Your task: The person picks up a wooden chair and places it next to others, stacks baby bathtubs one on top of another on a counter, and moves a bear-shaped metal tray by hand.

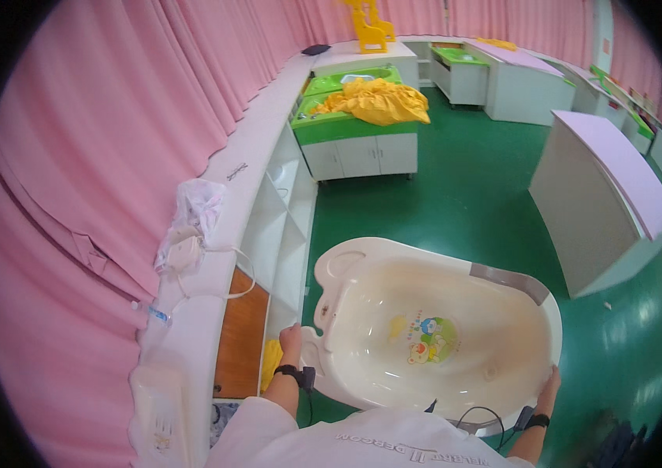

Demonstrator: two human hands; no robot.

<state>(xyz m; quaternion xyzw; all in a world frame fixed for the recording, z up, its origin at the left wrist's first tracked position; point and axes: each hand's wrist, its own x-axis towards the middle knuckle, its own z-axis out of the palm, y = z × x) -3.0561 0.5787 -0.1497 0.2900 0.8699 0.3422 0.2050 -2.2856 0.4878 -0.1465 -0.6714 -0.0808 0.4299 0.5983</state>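
Head view: green floor [467, 195] is spreading above the tub [378, 296], between the shelf [272, 253] at left and the counter [592, 210] at right. At lower centre, I'm gripping the tub between left hand [290, 345], at its left end, and right hand [552, 385], on its right rim.

White ledge [187, 335]: kinda cluttered tbh, got glasses [237, 171], a crumpled clear plastic bag [200, 199], a little white box [184, 251] with a cable, a bottle [153, 313] on its side, plus a white container [155, 409] at the near end
Green-topped unit [307, 131]: big messy heap of yellow cloth [378, 101], poking past the right edge
Back cabinet [397, 54]: yellow chair-looking thing [370, 31] up top
Green floor [463, 187]: pretty shiny, has those two plus a lilac-topped unit [577, 203] standing on it
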